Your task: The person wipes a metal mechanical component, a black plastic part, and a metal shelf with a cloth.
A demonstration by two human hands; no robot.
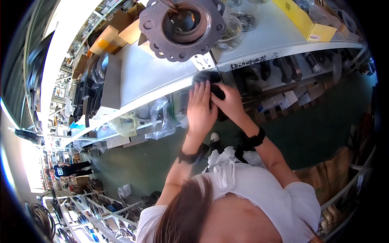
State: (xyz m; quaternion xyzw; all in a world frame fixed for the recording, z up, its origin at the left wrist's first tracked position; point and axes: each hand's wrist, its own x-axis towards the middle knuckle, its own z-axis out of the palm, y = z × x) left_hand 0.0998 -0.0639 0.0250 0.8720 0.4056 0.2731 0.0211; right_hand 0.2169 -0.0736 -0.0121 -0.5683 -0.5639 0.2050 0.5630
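Note:
A black, curved, tube-like part (208, 76) is between my hands, just in front of the shelf edge. My left hand (200, 107) lies over its near side, fingers long and close together, pressing on it. From the right, my right hand (231, 101) grips the same part, its thumb and fingers bent around the dark surface. Much of the part is hidden behind my fingers, so its full shape cannot be made out. Dark bands circle both my wrists.
Above my hands, a grey metal ring-shaped gasket or flange (183, 30) hangs over the white shelf (150, 73). A yellow box (308, 20) stands at the right, clear bags (161, 117) hang below the shelf edge. Dark pipe parts (289, 69) fill the lower shelf. Another person (71, 169) is far left.

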